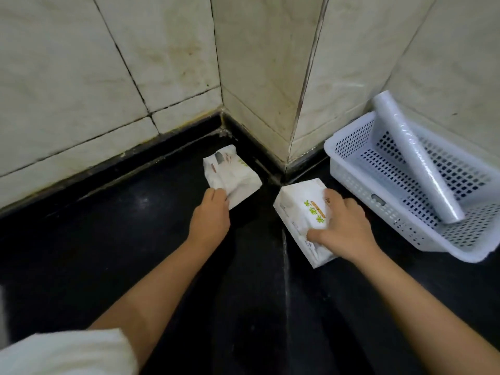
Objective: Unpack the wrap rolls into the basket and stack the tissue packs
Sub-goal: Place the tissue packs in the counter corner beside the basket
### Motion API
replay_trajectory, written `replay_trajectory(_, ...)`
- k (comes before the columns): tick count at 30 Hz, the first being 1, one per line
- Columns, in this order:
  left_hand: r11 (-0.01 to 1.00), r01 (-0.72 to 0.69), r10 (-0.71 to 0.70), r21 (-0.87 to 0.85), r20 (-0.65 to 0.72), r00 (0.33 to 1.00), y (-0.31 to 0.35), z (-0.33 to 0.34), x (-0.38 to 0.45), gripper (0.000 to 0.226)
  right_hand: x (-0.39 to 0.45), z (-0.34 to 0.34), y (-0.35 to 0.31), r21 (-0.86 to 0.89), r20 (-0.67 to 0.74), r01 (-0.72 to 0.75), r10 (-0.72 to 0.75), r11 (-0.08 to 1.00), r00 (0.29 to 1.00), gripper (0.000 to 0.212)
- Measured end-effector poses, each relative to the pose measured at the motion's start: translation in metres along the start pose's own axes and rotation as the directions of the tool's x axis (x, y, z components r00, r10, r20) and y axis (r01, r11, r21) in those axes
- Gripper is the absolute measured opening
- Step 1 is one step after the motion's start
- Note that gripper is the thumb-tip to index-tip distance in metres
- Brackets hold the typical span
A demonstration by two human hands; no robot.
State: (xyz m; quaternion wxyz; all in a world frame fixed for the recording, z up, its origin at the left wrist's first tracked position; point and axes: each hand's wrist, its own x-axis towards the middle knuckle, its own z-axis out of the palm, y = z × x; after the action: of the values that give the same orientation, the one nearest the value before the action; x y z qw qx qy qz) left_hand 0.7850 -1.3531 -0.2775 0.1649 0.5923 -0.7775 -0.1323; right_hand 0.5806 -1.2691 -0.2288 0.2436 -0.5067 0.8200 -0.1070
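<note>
Two white tissue packs lie on the black counter near the tiled corner. My left hand (212,215) grips the near edge of the left tissue pack (232,177), which sits close to the wall. My right hand (343,228) holds the right tissue pack (300,212), the one with green print, thumb on its near end and fingers over its right side. The two packs lie apart, side by side. A clear wrap roll (414,161) rests slantwise in the white perforated basket (351,182) at the right, its far end sticking up over the rim.
Tiled walls (135,63) meet in a jutting corner just behind the packs. The basket stands against the right wall. The dark counter (108,253) stretches toward me and to the left. A white sleeve shows at the bottom left.
</note>
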Motion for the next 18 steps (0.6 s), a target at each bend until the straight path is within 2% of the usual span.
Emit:
replay_trajectory(2,0.997,-0.072,0.072,0.007,-0.046,0.996,-0.014,-0.025,-0.012,0.010,0.006,0.006,-0.022,-0.021,0.044,0.059,-0.058,0.998,0.997,0.090)
replay_trajectory(5,0.985,-0.131,0.133,0.113,-0.016,0.991,-0.033,-0.047,-0.027,0.016,0.023,0.021,-0.061,-0.069,0.054,0.123,-0.119,0.990,0.991,0.088)
replay_trajectory(8,0.990,-0.064,0.054,0.123,0.087,0.995,-0.052,-0.047,-0.034,0.004,0.046,0.038,-0.093,-0.098,0.041,0.176,-0.173,0.979,0.984,0.083)
replay_trajectory(10,0.985,-0.040,0.016,0.166,0.143,0.990,-0.059,-0.038,-0.035,0.014,0.064,0.045,-0.108,-0.113,0.014,0.198,-0.197,0.974,0.980,0.079)
replay_trajectory(13,0.977,-0.158,0.123,0.146,0.223,0.967,-0.045,-0.036,-0.032,0.015,0.089,0.050,-0.118,-0.135,-0.023,0.211,-0.216,0.968,0.976,0.073)
replay_trajectory(15,0.960,-0.235,0.201,0.151,0.209,0.957,-0.040,-0.030,-0.026,0.024,0.099,0.055,-0.119,-0.170,-0.062,0.238,-0.251,0.956,0.966,0.068)
replay_trajectory(18,0.968,-0.185,0.138,0.172,0.253,0.957,-0.039,-0.007,-0.015,0.024,0.105,0.065,-0.113,-0.227,-0.106,0.300,-0.329,0.927,0.938,0.063)
